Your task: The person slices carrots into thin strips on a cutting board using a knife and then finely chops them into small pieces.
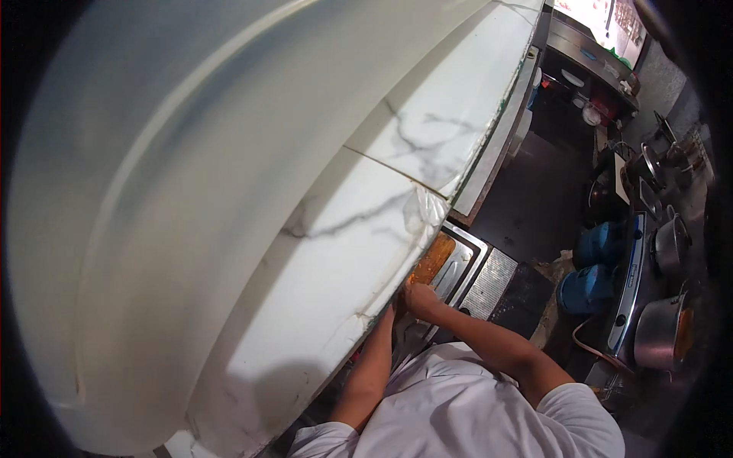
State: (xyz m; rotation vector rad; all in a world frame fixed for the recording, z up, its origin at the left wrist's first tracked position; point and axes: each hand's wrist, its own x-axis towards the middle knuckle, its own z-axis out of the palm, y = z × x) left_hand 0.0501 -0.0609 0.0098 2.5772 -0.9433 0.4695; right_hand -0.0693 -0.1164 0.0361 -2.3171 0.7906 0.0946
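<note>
My right hand (422, 300) is at the near end of a wooden cutting board (436, 256) that lies over a stainless steel sink (458, 269). Its fingers are partly hidden by the edge of the marble-look tiled ledge (355, 229), so what it touches or holds does not show. Small orange bits lie on the board near the fingers. My left forearm reaches beneath the same ledge, which hides the left hand. A crumpled clear plastic bag (425, 212) sits on the ledge's edge above the board.
A large translucent plastic container (172, 200) fills the left. At the right stand a gas stove (629, 286), a metal pot (658, 338) with orange contents, another pot (670, 243) and blue gas cylinders (585, 289). A steel counter (590, 54) is at the far end, beyond the dark floor (544, 177).
</note>
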